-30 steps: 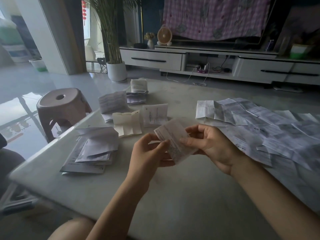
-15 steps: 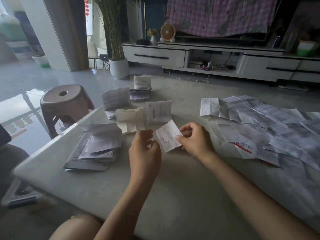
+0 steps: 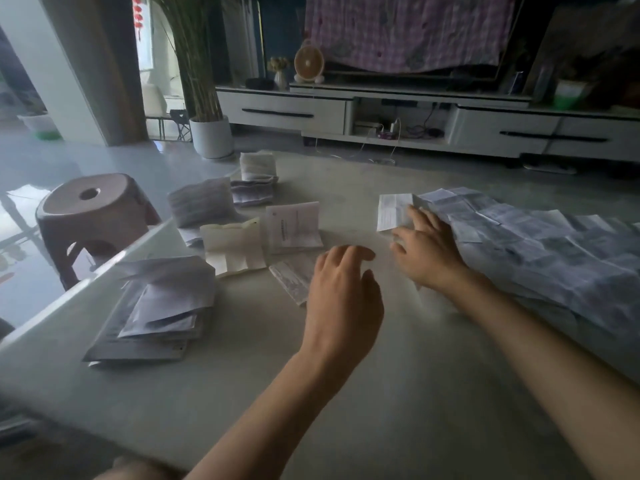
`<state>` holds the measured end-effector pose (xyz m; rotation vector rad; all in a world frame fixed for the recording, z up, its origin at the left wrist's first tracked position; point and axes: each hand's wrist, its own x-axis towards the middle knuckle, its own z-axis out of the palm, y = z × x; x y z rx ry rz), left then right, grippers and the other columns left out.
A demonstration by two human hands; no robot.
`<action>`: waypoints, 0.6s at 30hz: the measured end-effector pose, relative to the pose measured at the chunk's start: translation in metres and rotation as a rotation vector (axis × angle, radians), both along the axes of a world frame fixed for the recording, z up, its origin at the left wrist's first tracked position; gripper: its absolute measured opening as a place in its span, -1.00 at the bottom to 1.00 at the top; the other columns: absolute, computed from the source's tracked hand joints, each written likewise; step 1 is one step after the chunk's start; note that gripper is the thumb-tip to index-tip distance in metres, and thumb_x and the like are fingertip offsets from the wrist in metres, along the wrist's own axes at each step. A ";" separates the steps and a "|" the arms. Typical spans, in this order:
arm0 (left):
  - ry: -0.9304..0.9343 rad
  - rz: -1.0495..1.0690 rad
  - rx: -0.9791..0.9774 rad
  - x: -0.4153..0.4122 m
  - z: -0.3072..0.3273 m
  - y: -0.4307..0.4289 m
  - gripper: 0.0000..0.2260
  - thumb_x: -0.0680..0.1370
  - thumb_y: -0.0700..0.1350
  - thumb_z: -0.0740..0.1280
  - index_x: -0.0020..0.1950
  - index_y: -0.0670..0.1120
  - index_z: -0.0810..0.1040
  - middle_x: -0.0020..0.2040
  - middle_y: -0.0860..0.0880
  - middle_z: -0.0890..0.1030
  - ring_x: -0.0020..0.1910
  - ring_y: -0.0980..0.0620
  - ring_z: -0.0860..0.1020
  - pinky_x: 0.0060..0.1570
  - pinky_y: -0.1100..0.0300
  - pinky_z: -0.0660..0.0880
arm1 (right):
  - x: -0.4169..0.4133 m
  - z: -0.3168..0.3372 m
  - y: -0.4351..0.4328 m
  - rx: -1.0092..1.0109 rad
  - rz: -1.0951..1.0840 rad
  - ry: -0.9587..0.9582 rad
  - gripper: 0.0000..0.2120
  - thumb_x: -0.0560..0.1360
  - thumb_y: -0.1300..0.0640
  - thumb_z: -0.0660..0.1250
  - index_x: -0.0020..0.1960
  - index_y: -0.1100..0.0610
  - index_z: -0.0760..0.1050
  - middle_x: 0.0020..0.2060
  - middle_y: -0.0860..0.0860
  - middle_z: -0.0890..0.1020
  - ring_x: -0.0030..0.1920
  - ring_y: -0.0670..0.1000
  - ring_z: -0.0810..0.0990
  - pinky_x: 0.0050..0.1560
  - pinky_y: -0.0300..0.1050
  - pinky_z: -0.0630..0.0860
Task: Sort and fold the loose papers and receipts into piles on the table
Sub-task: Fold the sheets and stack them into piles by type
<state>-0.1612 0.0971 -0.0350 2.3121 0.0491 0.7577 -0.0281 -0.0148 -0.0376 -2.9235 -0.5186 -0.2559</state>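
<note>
My left hand (image 3: 343,296), fingers loosely spread and holding nothing, is over the right end of the folded receipt (image 3: 292,277) lying on the surface (image 3: 398,358). My right hand (image 3: 427,252) lies flat, fingers spread, on the left edge of the loose papers (image 3: 536,247). Sorted piles (image 3: 156,306) sit farther left.

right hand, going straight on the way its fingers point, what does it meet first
The white slip at the left edge of the loose papers; fingertips of the right hand seem right at it, contact unclear.
</note>
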 end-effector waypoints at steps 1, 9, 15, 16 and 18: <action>0.005 -0.028 0.010 -0.001 -0.003 -0.003 -0.75 0.56 -0.22 0.23 0.23 -0.08 0.50 0.23 0.00 0.49 0.24 0.09 0.36 0.09 0.45 0.17 | 0.007 0.000 -0.002 -0.031 0.002 0.066 -0.60 0.61 0.01 0.04 0.42 0.06 0.31 0.53 0.07 -0.03 0.51 0.10 -0.10 0.47 0.02 -0.11; 0.013 -0.053 -0.039 -0.001 -0.011 -0.002 -0.74 0.58 -0.18 0.20 0.25 -0.04 0.47 0.24 0.07 0.46 0.25 0.13 0.36 0.10 0.46 0.19 | 0.035 -0.011 0.001 -0.026 -0.012 0.152 -0.45 0.61 -0.09 -0.03 0.51 0.17 0.05 0.53 0.05 0.03 0.52 0.07 -0.04 0.48 0.05 -0.05; 0.016 -0.051 -0.239 0.005 -0.012 0.004 -0.83 0.55 -0.16 0.27 0.11 -0.03 0.54 0.08 0.08 0.52 0.13 0.07 0.50 0.15 0.17 0.45 | 0.008 0.036 -0.016 0.463 0.213 -0.318 -0.56 0.57 0.21 0.19 0.43 0.27 0.25 0.43 0.14 0.30 0.43 -0.01 0.24 0.45 -0.22 0.12; 0.022 -0.067 -0.325 0.006 -0.011 0.003 -0.86 0.54 -0.13 0.28 0.07 0.01 0.54 0.06 0.08 0.53 0.11 0.08 0.52 0.14 0.16 0.47 | 0.000 0.048 -0.021 0.613 0.248 -0.346 -0.57 0.55 0.26 0.21 0.40 0.29 0.30 0.39 0.14 0.36 0.38 -0.06 0.28 0.40 -0.34 0.14; 0.040 -0.106 -0.513 0.009 -0.010 0.003 -0.92 0.54 -0.08 0.31 -0.01 0.09 0.52 0.05 0.03 0.58 0.04 0.10 0.56 0.06 0.27 0.49 | -0.015 0.069 -0.031 0.877 0.302 -0.364 -0.58 0.51 0.26 0.22 0.36 0.29 0.35 0.32 0.08 0.42 0.33 -0.09 0.35 0.37 -0.35 0.23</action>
